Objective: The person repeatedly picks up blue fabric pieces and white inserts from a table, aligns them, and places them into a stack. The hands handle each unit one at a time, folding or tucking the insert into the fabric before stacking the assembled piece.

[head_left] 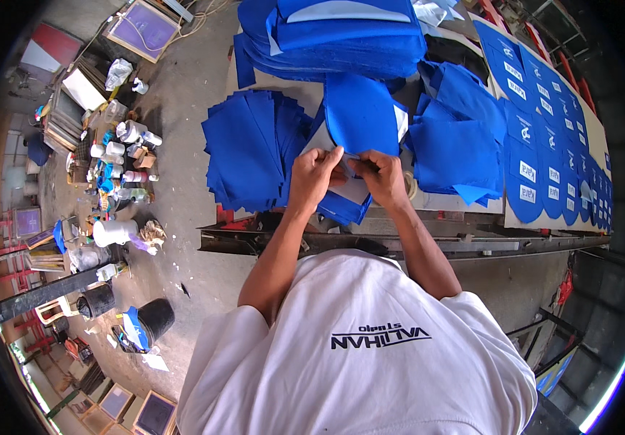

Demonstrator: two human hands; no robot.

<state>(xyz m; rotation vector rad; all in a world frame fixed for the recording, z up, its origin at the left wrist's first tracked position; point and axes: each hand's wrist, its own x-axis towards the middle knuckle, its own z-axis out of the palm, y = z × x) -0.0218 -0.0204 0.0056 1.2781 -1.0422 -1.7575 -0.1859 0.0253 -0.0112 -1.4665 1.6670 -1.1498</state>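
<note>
Both hands meet at the near edge of a blue cloth-like sheet (362, 116) with a pale underside. My left hand (314, 176) pinches the edge between thumb and fingers. My right hand (381, 176) grips the same edge just to the right, fingers curled and partly hidden. Below the hands, more blue sheets (346, 209) stick out toward me. A fanned stack of blue sheets (251, 148) lies to the left, and a looser pile of blue pieces (454, 148) to the right. Behind rises a tall stack of blue pieces (330, 45).
Printed blue panels (534, 138) cover a board on the right. A metal rail (465, 246) runs along the table's near side. Bottles and tubs (120, 156) crowd the floor at left, with a black bucket (156, 319) and framed screens (143, 29) around them.
</note>
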